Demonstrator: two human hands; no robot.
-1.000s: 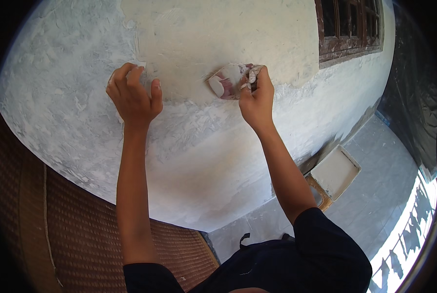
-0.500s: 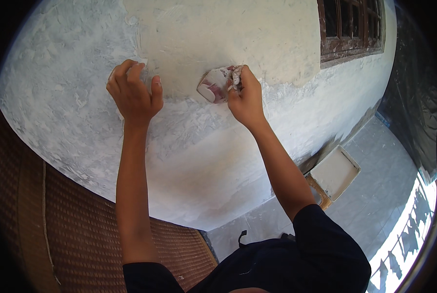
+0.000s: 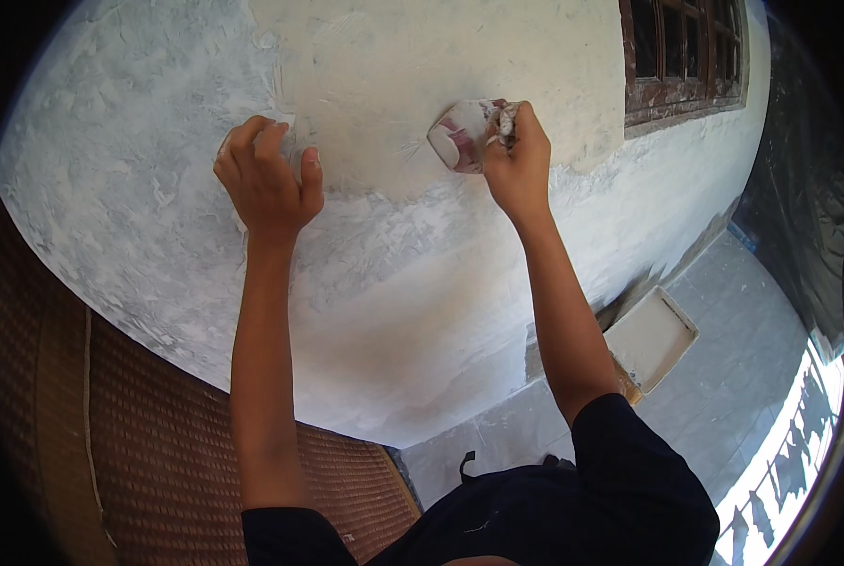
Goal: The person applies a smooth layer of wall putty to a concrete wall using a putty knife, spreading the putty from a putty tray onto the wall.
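In my right hand (image 3: 519, 160) is a putty spreader (image 3: 460, 137) with a flat, wide blade smeared with white paste. My fingers are closed round its paste-crusted grip, and the blade lies against the beige part of the wall (image 3: 384, 75). To the left, my left hand (image 3: 269, 184) is raised at the wall with fingers bent and thumb apart. It holds nothing that I can see; whether the fingertips touch the wall cannot be made out. White-grey putty (image 3: 148, 141) in rough streaks covers the wall around and below the beige area.
A brown wooden window frame (image 3: 677, 99) is set in the wall at upper right. On the grey tiled floor (image 3: 733, 321) stands a rectangular tray (image 3: 653, 340) of pale paste. A brown woven panel (image 3: 167, 443) runs along the lower left. Dark sheeting (image 3: 809, 189) hangs at far right.
My right hand has moved the spreader up and to the right along the wall. My left hand keeps nearly the same place and pose. The whole view has shifted slightly.
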